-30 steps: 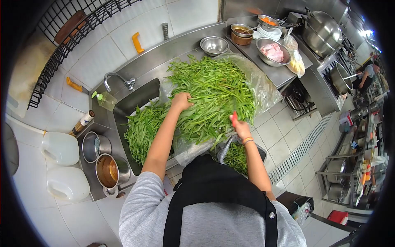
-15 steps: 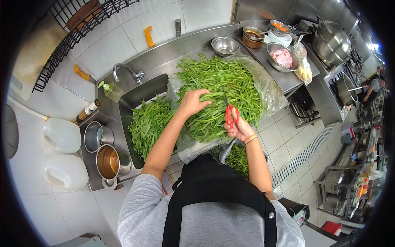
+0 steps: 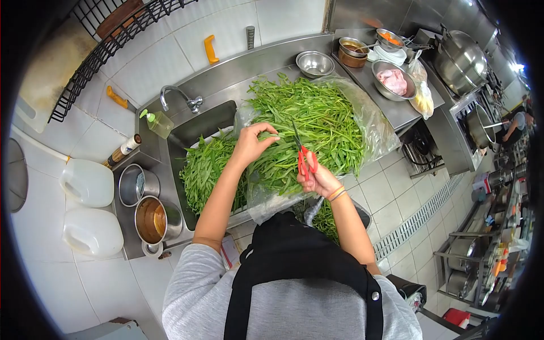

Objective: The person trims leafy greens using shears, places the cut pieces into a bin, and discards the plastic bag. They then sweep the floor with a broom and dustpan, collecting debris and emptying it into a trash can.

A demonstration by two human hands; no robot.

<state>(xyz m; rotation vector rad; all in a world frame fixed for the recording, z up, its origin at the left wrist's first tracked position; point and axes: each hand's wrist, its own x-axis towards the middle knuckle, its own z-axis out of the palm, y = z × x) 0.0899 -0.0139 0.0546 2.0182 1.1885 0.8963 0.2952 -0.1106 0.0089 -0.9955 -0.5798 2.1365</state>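
A big heap of long green leafy stalks (image 3: pixel 311 119) lies on a clear plastic bag (image 3: pixel 374 124) on the steel counter. My left hand (image 3: pixel 252 144) pinches a few stalks at the near edge of the heap. My right hand (image 3: pixel 317 180) holds red-handled scissors (image 3: pixel 304 157), blades pointing up toward the stalks beside my left fingers. More cut greens (image 3: pixel 207 167) fill the sink (image 3: pixel 198 127) to the left. Another batch of greens (image 3: pixel 324 218) sits in a container below my right arm.
A faucet (image 3: pixel 181 99) and soap bottle (image 3: pixel 157 122) stand behind the sink. Two steel pots (image 3: pixel 147 204) and white jugs (image 3: pixel 88 207) are at left. Steel bowls, one with raw meat (image 3: pixel 392 80), and a large pot (image 3: pixel 462 54) sit at the back right. Another person (image 3: pixel 513 124) works far right.
My right hand brought the scissors up and left toward my left hand. My left hand drew back from the heap's middle to its near edge, pinching stalks.
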